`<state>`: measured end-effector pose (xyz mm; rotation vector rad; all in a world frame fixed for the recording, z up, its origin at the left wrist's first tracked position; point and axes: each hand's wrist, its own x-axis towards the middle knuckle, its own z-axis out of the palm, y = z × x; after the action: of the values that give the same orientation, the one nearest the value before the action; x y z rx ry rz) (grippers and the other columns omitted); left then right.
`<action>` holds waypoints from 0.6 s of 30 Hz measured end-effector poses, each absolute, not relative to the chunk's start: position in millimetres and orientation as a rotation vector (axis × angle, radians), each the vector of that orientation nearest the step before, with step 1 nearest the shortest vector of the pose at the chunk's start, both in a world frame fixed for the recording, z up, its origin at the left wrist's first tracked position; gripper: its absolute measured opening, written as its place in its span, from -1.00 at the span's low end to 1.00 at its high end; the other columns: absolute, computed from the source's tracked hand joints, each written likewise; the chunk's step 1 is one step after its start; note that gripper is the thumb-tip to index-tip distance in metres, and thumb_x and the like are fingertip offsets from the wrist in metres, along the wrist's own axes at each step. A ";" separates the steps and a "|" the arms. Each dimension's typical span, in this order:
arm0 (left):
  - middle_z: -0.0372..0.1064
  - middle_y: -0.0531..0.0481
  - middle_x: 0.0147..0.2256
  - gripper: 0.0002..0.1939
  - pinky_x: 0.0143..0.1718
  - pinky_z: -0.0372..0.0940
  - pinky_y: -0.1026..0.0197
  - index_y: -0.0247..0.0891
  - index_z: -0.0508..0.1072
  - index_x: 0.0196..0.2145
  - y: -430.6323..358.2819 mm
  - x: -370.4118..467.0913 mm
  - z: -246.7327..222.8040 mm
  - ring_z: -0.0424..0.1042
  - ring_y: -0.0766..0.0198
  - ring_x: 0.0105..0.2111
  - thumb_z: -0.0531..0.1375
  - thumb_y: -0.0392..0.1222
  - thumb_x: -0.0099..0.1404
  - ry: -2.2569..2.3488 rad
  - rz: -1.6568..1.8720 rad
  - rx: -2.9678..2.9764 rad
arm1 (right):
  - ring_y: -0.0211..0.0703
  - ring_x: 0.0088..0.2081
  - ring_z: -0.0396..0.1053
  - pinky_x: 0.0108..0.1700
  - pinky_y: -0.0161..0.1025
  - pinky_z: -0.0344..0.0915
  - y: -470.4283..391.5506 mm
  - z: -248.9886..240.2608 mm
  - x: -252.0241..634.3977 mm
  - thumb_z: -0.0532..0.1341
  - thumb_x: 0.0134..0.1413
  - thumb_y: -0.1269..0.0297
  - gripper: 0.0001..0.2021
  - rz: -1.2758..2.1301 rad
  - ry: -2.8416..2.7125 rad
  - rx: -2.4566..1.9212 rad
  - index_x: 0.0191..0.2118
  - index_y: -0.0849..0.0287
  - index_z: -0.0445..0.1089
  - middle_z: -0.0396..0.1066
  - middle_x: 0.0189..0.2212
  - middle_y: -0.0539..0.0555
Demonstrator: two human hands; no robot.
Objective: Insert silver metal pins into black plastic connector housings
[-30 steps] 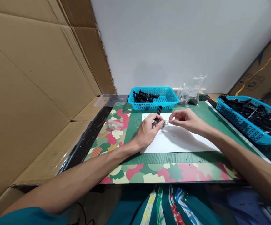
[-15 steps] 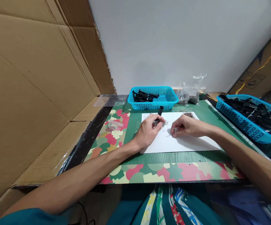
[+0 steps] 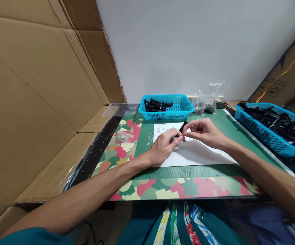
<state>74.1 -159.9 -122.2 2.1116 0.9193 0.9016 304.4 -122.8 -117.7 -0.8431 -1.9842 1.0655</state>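
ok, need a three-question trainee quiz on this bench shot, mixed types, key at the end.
1. Multiple choice: what lies beneath the left hand and the right hand?
a) a red tray
b) a white sheet
c) a glass plate

2. True or false: the right basket is fuller than the far basket.

3. Fill in the colour: a ____ part shows at the fingertips, between the two hands.

Key: 1 b; 2 true; 3 black.
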 end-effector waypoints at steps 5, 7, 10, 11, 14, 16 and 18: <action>0.40 0.00 -0.30 -0.64 -0.40 0.17 0.28 -0.29 0.52 -0.21 -157.2 73.1 -123.8 0.27 0.35 -0.44 0.12 0.04 0.56 0.886 0.919 1.894 | -0.32 -0.50 -0.14 -0.48 -0.23 -0.23 -125.2 -123.3 298.1 0.37 0.27 0.05 -0.71 0.968 -1.929 -0.823 -0.23 0.22 0.61 -0.03 -0.57 -0.13; 0.31 0.07 -0.42 -0.61 -0.50 0.09 0.31 -0.30 0.49 -0.22 -155.0 72.5 -126.3 0.20 0.41 -0.54 0.15 0.11 0.53 0.853 0.922 1.779 | -0.32 -0.51 -0.11 -0.48 -0.24 -0.20 -126.6 -125.4 294.5 0.36 0.27 0.08 -0.73 0.925 -1.897 -0.809 -0.22 0.22 0.63 -0.01 -0.57 -0.13; 0.16 0.16 -0.53 -0.57 -0.62 -0.04 0.32 -0.29 0.47 -0.22 -152.0 71.7 -130.4 0.12 0.45 -0.64 0.17 0.19 0.50 0.812 0.935 1.671 | -0.34 -0.53 -0.07 -0.49 -0.26 -0.15 -127.6 -128.6 291.1 0.37 0.26 0.13 -0.77 0.892 -1.863 -0.773 -0.20 0.19 0.66 0.07 -0.59 -0.13; 0.13 0.17 -0.55 -0.56 -0.63 -0.07 0.32 -0.28 0.46 -0.22 -151.5 71.4 -131.3 0.09 0.45 -0.65 0.18 0.20 0.50 0.802 0.935 1.651 | -0.34 -0.54 -0.06 -0.49 -0.26 -0.14 -127.5 -129.4 290.7 0.38 0.26 0.14 -0.79 0.887 -1.859 -0.765 -0.19 0.19 0.67 0.13 -0.60 -0.12; 0.13 0.18 -0.57 -0.58 -0.64 -0.07 0.34 -0.28 0.46 -0.23 -151.5 70.2 -130.7 0.09 0.45 -0.66 0.20 0.19 0.48 0.768 0.938 1.598 | -0.34 -0.54 0.08 -0.50 -0.28 -0.03 -127.3 -130.6 291.4 0.39 0.25 0.18 -0.80 0.884 -1.858 -0.724 -0.22 0.20 0.69 0.38 -0.57 -0.03; 0.16 0.16 -0.58 -0.59 -0.62 -0.04 0.35 -0.29 0.47 -0.27 -151.7 69.1 -128.4 0.11 0.45 -0.64 0.24 0.16 0.46 0.729 0.917 1.544 | -0.31 -0.52 0.20 -0.49 -0.28 0.05 -127.7 -130.4 292.5 0.39 0.24 0.20 -0.81 0.875 -1.887 -0.665 -0.23 0.22 0.70 0.50 -0.51 0.04; 0.18 0.15 -0.59 -0.58 -0.60 -0.02 0.36 -0.31 0.47 -0.29 -151.2 67.9 -126.2 0.10 0.46 -0.63 0.26 0.16 0.44 0.694 0.868 1.482 | -0.31 -0.53 0.24 -0.51 -0.30 0.08 -128.7 -129.8 293.6 0.39 0.24 0.24 -0.83 0.780 -1.951 -0.604 -0.22 0.22 0.71 0.53 -0.51 0.05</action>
<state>67.9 -151.2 -126.2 1.4817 0.6938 0.8676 293.6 -128.7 -129.8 -0.6041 -1.9512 0.7797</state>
